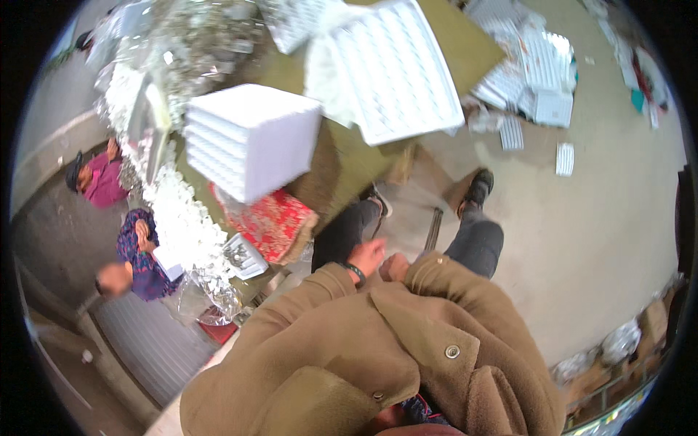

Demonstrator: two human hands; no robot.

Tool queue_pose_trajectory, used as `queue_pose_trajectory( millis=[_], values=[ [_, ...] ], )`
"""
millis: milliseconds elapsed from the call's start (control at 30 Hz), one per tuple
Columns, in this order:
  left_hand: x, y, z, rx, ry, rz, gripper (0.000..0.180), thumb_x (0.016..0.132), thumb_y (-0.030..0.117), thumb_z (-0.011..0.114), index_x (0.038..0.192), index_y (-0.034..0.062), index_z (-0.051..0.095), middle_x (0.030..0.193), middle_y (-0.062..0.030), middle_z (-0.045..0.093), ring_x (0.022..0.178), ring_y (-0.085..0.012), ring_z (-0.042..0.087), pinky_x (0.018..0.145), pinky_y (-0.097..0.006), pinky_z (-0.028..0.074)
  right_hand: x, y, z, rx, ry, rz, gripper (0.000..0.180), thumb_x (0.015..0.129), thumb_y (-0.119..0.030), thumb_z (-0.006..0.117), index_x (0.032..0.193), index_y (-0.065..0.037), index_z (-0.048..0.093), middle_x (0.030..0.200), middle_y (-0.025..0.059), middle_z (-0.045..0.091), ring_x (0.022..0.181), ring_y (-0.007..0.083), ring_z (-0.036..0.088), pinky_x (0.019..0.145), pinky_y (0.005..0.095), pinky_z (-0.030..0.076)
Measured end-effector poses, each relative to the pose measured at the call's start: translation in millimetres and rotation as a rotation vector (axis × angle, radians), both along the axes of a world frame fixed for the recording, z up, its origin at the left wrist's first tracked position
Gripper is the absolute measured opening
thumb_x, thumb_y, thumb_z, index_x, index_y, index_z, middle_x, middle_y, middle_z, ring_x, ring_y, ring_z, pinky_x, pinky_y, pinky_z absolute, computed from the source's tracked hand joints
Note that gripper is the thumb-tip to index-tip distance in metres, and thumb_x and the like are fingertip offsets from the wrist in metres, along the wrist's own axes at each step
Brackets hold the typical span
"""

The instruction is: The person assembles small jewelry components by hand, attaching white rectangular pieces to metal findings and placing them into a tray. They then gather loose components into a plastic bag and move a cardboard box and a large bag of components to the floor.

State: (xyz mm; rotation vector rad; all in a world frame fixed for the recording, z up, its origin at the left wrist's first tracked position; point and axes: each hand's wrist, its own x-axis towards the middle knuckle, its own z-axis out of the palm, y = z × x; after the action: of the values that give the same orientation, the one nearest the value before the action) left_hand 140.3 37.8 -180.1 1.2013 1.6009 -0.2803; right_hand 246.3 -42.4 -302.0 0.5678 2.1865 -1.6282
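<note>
My left hand [366, 256], with a dark band at the wrist, is in front of my body above my lap. Its fingers look loosely stretched and hold nothing that I can see. Close beside it, my right hand [395, 267] is closed; whatever it may hold is hidden. Beyond the left hand, a red patterned cloth [270, 224] lies at the table edge, with a stack of white foam trays [251, 138] above it. A large white tray with rows of hollows [396, 69] rests farther off on the table.
Small white pieces [182, 218] are heaped along the table's left side, near a small tray [246, 256] with bits in it. Two people [142, 254] [102, 178] sit across the table. More white trays [534, 65] lie piled on the floor at far right.
</note>
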Motion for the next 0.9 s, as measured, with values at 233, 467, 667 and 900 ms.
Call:
queue_pose_trajectory(
  millis=[233, 467, 667, 900],
  values=[
    [-45.9, -48.7, 56.6, 0.134, 0.014, 0.134, 0.032, 0.089, 0.018, 0.054, 0.116, 0.0051, 0.064, 0.108, -0.0168, 0.068, 0.098, -0.0308, 0.066, 0.088, -0.038, 0.052, 84.0, 47.9, 91.9, -0.003, -0.191, -0.343, 0.03, 0.084, -0.03, 0.059, 0.105, -0.01, 0.065, 0.09, 0.0161, 0.07, 0.085, 0.0343, 0.068, 0.069, 0.0458, 0.053],
    [-81.6, -238.9, 122.4, -0.059, 0.44, 0.506, 0.033, 0.091, 0.013, 0.054, 0.122, 0.0026, 0.059, 0.105, -0.0189, 0.068, 0.092, -0.0236, 0.066, 0.082, -0.034, 0.052, 192.7, 126.8, 156.7, 0.37, -0.094, -0.376, 0.029, 0.087, -0.018, 0.054, 0.114, -0.008, 0.058, 0.095, 0.0163, 0.068, 0.081, 0.0374, 0.066, 0.068, 0.049, 0.052],
    [14.2, -333.5, 80.0, -0.14, 0.432, 0.84, 0.053, 0.086, 0.026, 0.059, 0.134, 0.005, 0.05, 0.114, -0.0249, 0.063, 0.107, -0.0331, 0.061, 0.093, -0.039, 0.048, 259.3, 137.6, 205.6, 0.309, -0.263, -0.163, 0.039, 0.088, -0.019, 0.055, 0.126, -0.013, 0.052, 0.108, 0.0186, 0.065, 0.089, 0.0405, 0.064, 0.073, 0.0487, 0.052],
    [106.2, -306.1, 26.0, -0.176, 0.315, 1.291, 0.067, 0.08, 0.026, 0.058, 0.142, 0.0091, 0.041, 0.124, -0.0286, 0.057, 0.117, -0.0421, 0.054, 0.101, -0.048, 0.042, 272.2, 177.0, 241.3, 0.212, -0.444, 0.126, 0.047, 0.087, -0.027, 0.06, 0.131, -0.014, 0.051, 0.108, 0.0192, 0.067, 0.094, 0.0386, 0.065, 0.08, 0.0461, 0.052]
  ],
)
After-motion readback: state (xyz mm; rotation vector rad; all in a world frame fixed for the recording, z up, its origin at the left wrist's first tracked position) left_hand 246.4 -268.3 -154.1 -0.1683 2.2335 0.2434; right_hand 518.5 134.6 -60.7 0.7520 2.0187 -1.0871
